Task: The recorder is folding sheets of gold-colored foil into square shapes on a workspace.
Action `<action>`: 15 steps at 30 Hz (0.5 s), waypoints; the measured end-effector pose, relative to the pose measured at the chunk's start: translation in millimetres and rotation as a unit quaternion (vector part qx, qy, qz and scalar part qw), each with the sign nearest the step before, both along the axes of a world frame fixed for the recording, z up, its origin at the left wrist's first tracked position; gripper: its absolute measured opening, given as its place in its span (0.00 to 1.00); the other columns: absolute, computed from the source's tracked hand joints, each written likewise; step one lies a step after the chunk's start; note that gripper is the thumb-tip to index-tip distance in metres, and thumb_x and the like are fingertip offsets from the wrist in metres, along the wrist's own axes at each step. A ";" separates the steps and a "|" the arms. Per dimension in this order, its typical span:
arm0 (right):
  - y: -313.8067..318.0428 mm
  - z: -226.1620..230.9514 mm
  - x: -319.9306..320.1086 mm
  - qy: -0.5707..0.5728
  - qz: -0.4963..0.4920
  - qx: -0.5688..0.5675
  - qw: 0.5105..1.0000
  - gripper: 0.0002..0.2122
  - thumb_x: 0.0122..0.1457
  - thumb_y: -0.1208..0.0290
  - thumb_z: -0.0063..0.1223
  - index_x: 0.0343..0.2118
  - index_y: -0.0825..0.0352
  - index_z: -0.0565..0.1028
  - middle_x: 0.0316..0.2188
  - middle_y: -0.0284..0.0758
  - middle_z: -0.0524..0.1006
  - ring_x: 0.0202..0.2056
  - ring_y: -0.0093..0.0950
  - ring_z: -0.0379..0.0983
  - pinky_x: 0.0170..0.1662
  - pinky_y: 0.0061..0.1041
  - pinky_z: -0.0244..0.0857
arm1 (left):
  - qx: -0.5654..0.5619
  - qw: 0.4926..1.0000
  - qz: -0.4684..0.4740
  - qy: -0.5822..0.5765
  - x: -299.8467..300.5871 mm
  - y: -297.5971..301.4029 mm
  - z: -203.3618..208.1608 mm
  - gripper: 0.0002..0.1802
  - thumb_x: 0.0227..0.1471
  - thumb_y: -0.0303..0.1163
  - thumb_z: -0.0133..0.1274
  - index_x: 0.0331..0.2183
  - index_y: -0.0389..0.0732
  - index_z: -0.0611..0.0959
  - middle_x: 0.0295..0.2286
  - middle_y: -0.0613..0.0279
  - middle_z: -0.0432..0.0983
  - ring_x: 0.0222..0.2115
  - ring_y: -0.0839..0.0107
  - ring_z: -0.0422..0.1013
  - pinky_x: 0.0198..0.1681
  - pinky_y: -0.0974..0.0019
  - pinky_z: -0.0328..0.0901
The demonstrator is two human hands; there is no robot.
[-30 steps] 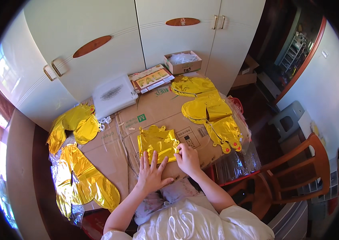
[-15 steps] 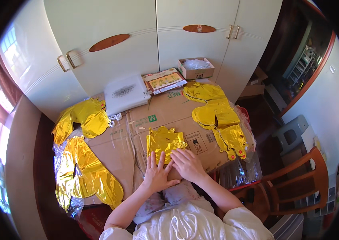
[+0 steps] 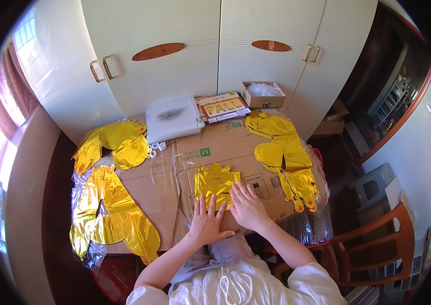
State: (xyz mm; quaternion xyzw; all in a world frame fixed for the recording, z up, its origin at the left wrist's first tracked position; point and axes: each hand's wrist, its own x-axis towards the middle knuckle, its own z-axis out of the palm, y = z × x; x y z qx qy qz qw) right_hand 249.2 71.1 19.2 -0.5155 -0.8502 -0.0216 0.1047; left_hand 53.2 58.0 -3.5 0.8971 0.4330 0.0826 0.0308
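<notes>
A folded piece of gold foil, like a flat foil balloon (image 3: 216, 178), lies on the cardboard in front of me. My left hand (image 3: 206, 223) rests palm down at its near edge, fingers spread over the foil. My right hand (image 3: 248, 207) lies flat at the foil's near right corner, fingers stretched out; its fingertips reach over the corner and the cardboard beside it. Neither hand grips anything. Larger unfolded gold foil balloons spread out at the upper left (image 3: 133, 152), at the lower left (image 3: 136, 223) and along the right side (image 3: 281, 152).
Brown cardboard (image 3: 149, 193) covers the table. Toward the back stand a pile of clear plastic sleeves (image 3: 175, 122), a printed package (image 3: 224, 108) and an open box (image 3: 264, 103) of clear pieces. White ring-shaped rolls (image 3: 158, 147) lie left of centre. A wooden chair (image 3: 404, 244) stands at right.
My right hand has shifted right across the foil, and its bent fingers have straightened and spread. My left hand stays flat at the near edge. The whole view has shifted slightly.
</notes>
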 end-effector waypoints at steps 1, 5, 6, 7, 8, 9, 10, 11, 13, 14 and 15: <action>6.4 3.2 -8.8 0.031 -0.008 0.026 0.999 0.26 0.64 0.58 0.42 0.57 0.74 0.66 0.60 0.47 0.64 0.65 0.40 0.54 0.67 0.41 0.44 | 0.002 1.000 0.003 -0.002 1.1 -0.1 -1.0 0.56 0.43 0.77 0.42 0.61 0.43 0.66 0.61 0.34 0.50 0.61 0.26 0.41 0.63 0.34 0.36; 46.3 -32.4 -29.9 0.159 0.043 0.023 0.986 0.22 0.63 0.68 0.42 0.57 0.73 0.64 0.59 0.47 0.65 0.62 0.42 0.58 0.65 0.42 0.48 | 0.013 1.000 0.009 0.017 3.2 -0.7 -3.1 0.58 0.43 0.78 0.41 0.60 0.39 0.66 0.61 0.34 0.51 0.61 0.26 0.42 0.64 0.35 0.36; 51.8 -40.7 -29.4 0.153 0.038 0.018 0.987 0.22 0.63 0.68 0.42 0.58 0.73 0.64 0.59 0.47 0.65 0.62 0.41 0.58 0.65 0.42 0.48 | 0.016 1.000 0.011 0.012 3.9 -1.8 -4.6 0.59 0.42 0.78 0.42 0.60 0.38 0.65 0.60 0.34 0.51 0.61 0.26 0.42 0.64 0.35 0.37; 52.8 -45.7 -28.7 0.147 0.034 0.009 0.989 0.22 0.63 0.68 0.42 0.58 0.73 0.64 0.59 0.47 0.65 0.63 0.41 0.58 0.65 0.41 0.48 | 0.016 1.000 0.013 0.007 4.7 -2.1 -2.7 0.60 0.42 0.78 0.42 0.60 0.36 0.65 0.60 0.34 0.51 0.61 0.25 0.42 0.64 0.36 0.37; 53.9 -50.6 -27.3 0.140 0.029 0.001 0.990 0.22 0.63 0.67 0.42 0.58 0.73 0.64 0.60 0.47 0.64 0.63 0.41 0.58 0.65 0.41 0.48 | 0.019 1.000 0.015 0.004 4.5 -1.0 -0.2 0.59 0.43 0.77 0.42 0.60 0.34 0.65 0.60 0.33 0.52 0.61 0.27 0.43 0.64 0.37 0.38; 56.0 -55.4 -25.6 0.141 0.024 -0.010 0.990 0.23 0.63 0.67 0.42 0.59 0.73 0.63 0.60 0.47 0.64 0.63 0.40 0.57 0.66 0.41 0.47 | 0.021 1.000 0.015 0.001 4.0 -0.1 3.1 0.59 0.44 0.76 0.42 0.59 0.32 0.65 0.59 0.33 0.54 0.61 0.30 0.45 0.64 0.38 0.39; 55.0 -54.2 -26.9 0.138 0.023 -0.011 0.990 0.23 0.63 0.68 0.42 0.59 0.73 0.62 0.60 0.47 0.63 0.63 0.40 0.57 0.66 0.41 0.47 | 0.022 1.000 0.017 -0.001 3.9 -0.5 5.6 0.59 0.45 0.75 0.42 0.59 0.31 0.64 0.59 0.32 0.55 0.62 0.32 0.46 0.64 0.39 0.39; 53.8 -52.5 -28.1 0.135 0.022 -0.011 0.991 0.23 0.63 0.68 0.41 0.59 0.72 0.62 0.61 0.47 0.63 0.63 0.40 0.57 0.66 0.41 0.47 | 0.016 1.000 0.027 0.004 0.9 0.7 5.0 0.57 0.46 0.73 0.43 0.58 0.30 0.65 0.58 0.33 0.57 0.62 0.36 0.48 0.64 0.40 0.40; 54.2 -52.4 -29.4 0.130 0.019 -0.012 0.991 0.23 0.63 0.68 0.41 0.60 0.72 0.61 0.61 0.47 0.63 0.64 0.40 0.56 0.66 0.41 0.46 | 0.007 0.999 0.045 0.013 -12.3 6.3 3.1 0.53 0.48 0.69 0.46 0.58 0.30 0.67 0.57 0.36 0.60 0.63 0.45 0.51 0.65 0.44 0.42; 53.5 -52.9 -29.8 0.129 0.016 -0.013 0.991 0.23 0.63 0.69 0.41 0.60 0.72 0.61 0.61 0.47 0.62 0.64 0.40 0.56 0.66 0.41 0.46 | 0.034 0.998 0.048 -0.015 -18.6 13.5 0.8 0.48 0.48 0.65 0.49 0.55 0.31 0.70 0.54 0.38 0.64 0.60 0.47 0.55 0.63 0.46 0.46; 53.3 -53.1 -29.0 0.127 0.013 -0.014 0.992 0.24 0.63 0.69 0.41 0.60 0.72 0.60 0.61 0.47 0.62 0.64 0.39 0.56 0.66 0.41 0.46 | 0.061 0.996 0.050 -0.044 -24.9 25.7 -2.8 0.44 0.48 0.61 0.52 0.52 0.32 0.73 0.52 0.40 0.67 0.58 0.49 0.59 0.62 0.49 0.50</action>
